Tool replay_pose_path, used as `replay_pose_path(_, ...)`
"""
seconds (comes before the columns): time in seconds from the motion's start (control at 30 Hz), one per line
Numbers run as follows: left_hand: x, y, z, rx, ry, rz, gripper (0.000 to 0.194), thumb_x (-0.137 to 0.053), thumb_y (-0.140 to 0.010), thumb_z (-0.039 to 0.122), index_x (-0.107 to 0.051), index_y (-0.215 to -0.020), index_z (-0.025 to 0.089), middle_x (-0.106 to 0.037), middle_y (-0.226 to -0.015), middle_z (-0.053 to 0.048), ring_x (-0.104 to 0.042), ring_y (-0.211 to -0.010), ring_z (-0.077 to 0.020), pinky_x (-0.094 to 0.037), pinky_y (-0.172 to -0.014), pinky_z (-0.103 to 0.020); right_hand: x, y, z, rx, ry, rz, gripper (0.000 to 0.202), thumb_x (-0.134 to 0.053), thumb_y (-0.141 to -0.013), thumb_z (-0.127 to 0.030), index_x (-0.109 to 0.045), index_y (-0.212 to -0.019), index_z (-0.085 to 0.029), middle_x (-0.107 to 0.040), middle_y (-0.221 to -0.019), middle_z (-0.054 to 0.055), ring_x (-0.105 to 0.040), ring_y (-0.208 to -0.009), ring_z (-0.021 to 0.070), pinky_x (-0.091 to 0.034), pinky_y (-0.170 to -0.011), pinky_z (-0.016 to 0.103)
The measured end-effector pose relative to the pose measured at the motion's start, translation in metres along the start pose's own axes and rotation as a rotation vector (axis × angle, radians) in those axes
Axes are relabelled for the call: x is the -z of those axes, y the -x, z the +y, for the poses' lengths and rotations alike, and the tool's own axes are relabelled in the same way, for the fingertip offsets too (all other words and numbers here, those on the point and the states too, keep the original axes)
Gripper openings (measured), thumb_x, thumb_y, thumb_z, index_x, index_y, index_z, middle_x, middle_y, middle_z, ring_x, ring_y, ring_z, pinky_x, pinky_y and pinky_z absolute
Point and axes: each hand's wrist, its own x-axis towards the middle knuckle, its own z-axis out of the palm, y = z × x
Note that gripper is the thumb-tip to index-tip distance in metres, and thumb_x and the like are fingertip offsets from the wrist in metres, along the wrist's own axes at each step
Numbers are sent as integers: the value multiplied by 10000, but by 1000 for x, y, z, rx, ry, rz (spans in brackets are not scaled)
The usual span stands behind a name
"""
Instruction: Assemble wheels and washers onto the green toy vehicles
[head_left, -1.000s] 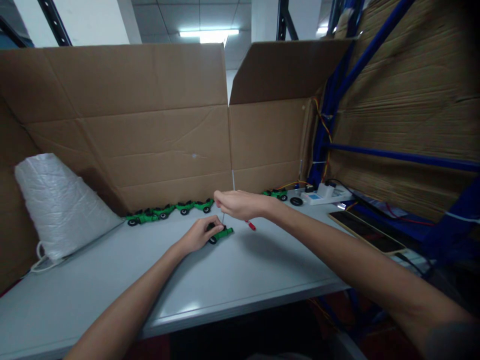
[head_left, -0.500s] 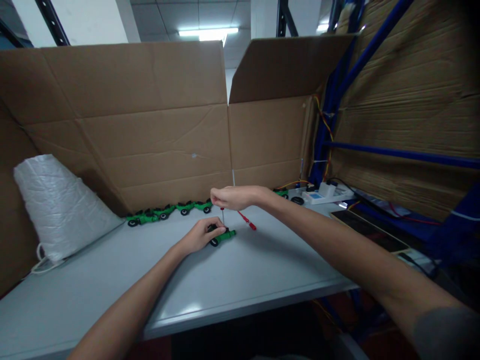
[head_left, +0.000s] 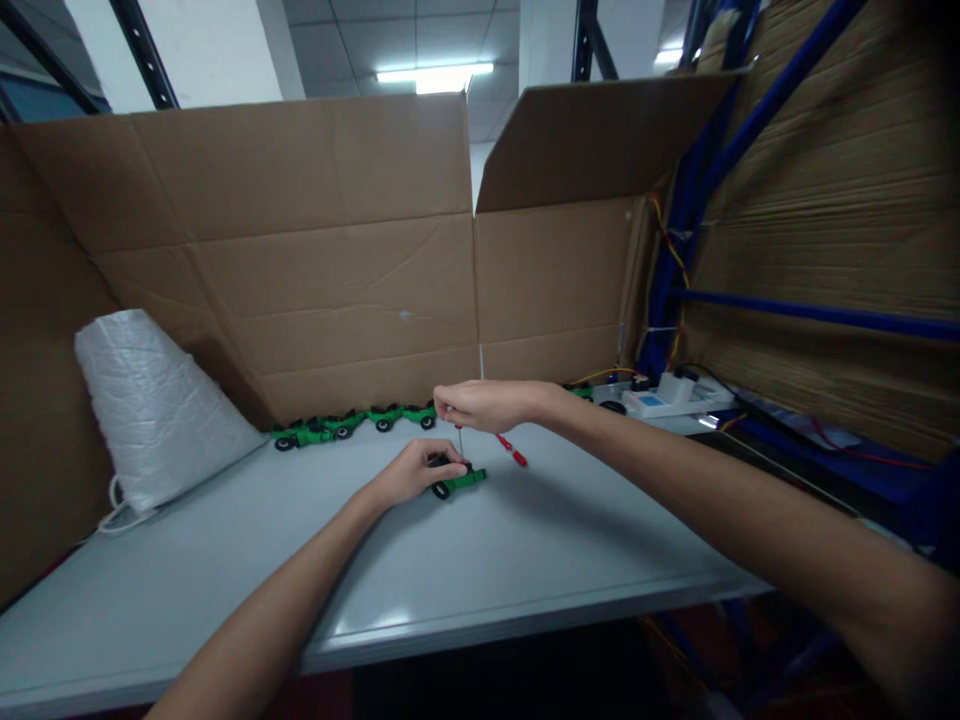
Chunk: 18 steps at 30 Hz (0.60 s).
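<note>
A green toy vehicle [head_left: 466, 480] with black wheels rests on the table, and my left hand [head_left: 412, 472] is closed on its left end. Above it, my right hand [head_left: 484, 404] is closed around the handle of a screwdriver, most of which the fingers hide. The screwdriver's thin shaft [head_left: 461, 442] points straight down to the top of the vehicle. Just to the right, a second screwdriver with a red handle [head_left: 513, 450] lies on the table, partly behind my right hand.
Several green toy vehicles [head_left: 352, 424] stand in a row along the cardboard wall [head_left: 330, 270]. A white wrapped bundle [head_left: 161, 410] is at the left. On the right are a power strip [head_left: 675, 395], cables and a blue metal frame [head_left: 690, 230]. The white table [head_left: 247, 560] ends in front.
The whole view has shifted, so everything sits a little further right. Both hands keep their hold on the vehicle and the screwdriver.
</note>
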Motion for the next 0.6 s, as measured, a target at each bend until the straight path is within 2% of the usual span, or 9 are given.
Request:
replay_pose_path(0.1, 1, 0, -1, 12, 8, -10, 361, -751, -885, 496, -763, -955, 142, -778, -1021, -101, -698, -969, -221, -505, -897, -313, 0, 0, -1, -12, 30, -7, 231, -408, -1046, -328, -572, -1088, -172, -706, -995, 115, -596, -781, 188, -343, -627, 267)
replay_pose_path(0.2, 3, 1, -2, 36, 12, -14, 360, -798, -843, 483, -777, -971, 147, -786, -1032, -98, -705, -978, -226, -505, -908, -313, -1, 0, -3, -85, 105, 11, 349, -366, -1065, -427, -602, -991, -181, -700, -894, 107, -596, -735, 201, -312, -606, 286)
replay_pose_path(0.4, 4, 3, -1, 71, -17, 10, 375, -841, -789, 494, -800, -945, 155, -796, -999, -93, -711, -971, -234, -504, -910, -314, -2, 3, -7, -6, 31, 20, 205, -438, -1023, -269, -562, -1151, -167, -717, -1040, 120, -623, -826, 195, -372, -648, 262)
replay_pose_path(0.53, 4, 3, 1, 54, -29, 16, 362, -835, -794, 496, -808, -937, 164, -798, -984, -86, -712, -956, -234, -506, -908, -319, -1, 5, -10, -101, 152, 16, 318, -402, -1064, -393, -629, -1000, -179, -728, -948, 136, -666, -839, 237, -343, -641, 289)
replay_pose_path(0.6, 4, 3, 1, 60, -19, 13, 365, -827, -803, 498, -809, -943, 162, -799, -989, -90, -716, -944, -234, -515, -892, -318, -1, 7, -11, -95, 144, 30, 303, -391, -1070, -374, -621, -1023, -182, -733, -971, 131, -670, -852, 235, -337, -640, 288)
